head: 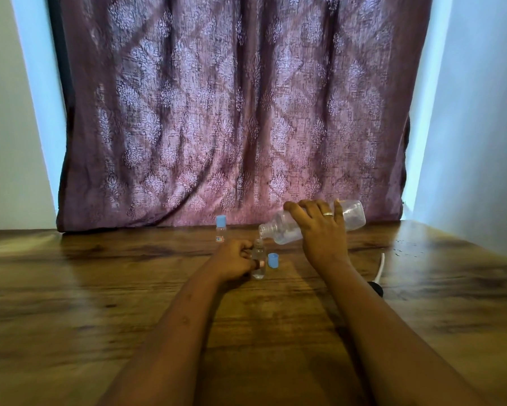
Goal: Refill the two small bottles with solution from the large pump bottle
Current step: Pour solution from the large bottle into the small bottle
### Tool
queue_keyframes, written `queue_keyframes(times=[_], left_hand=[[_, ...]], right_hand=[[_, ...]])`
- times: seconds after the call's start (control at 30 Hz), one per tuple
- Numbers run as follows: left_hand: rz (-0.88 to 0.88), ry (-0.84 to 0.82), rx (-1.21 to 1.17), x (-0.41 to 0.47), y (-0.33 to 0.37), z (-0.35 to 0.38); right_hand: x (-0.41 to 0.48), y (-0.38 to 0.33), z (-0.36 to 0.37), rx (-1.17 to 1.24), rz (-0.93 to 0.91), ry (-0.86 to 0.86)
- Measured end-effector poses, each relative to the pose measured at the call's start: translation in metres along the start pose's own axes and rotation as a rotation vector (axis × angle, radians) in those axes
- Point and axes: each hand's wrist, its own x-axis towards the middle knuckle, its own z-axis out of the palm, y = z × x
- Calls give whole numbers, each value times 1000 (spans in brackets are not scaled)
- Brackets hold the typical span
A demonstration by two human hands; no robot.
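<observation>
With left hand (231,260), the nearer, gripped open small bottle (259,269) upright on table (100,288); with right hand (319,232) clasped pump bottle (353,213), long axis near level, mouth dipped left just above small neck. Had second bottle (221,230), capped, standing beyond.

What may be the pump head (376,289) lies half hidden behind the right forearm (392,332).

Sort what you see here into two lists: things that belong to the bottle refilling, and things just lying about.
Belongs to the job: large bottle, tilted in the right hand; open small bottle, held by the left hand; blue cap, off and loose; capped small bottle; pump, lying on the table.

Just there: curtain; ring on a finger.
</observation>
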Motion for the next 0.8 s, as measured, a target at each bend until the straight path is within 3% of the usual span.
queue_keyframes(times=[0.3,0.4,0.8], left_hand=[[-9,-6,-24,0,-1,1],[-7,12,-43,0,-1,1],[-38,2,-61,0,-1,2]], right_hand=[[1,-3,-5,51,72,-79],[1,-3,-5,137,93,-25],[-2,8,-10,731,564,8]])
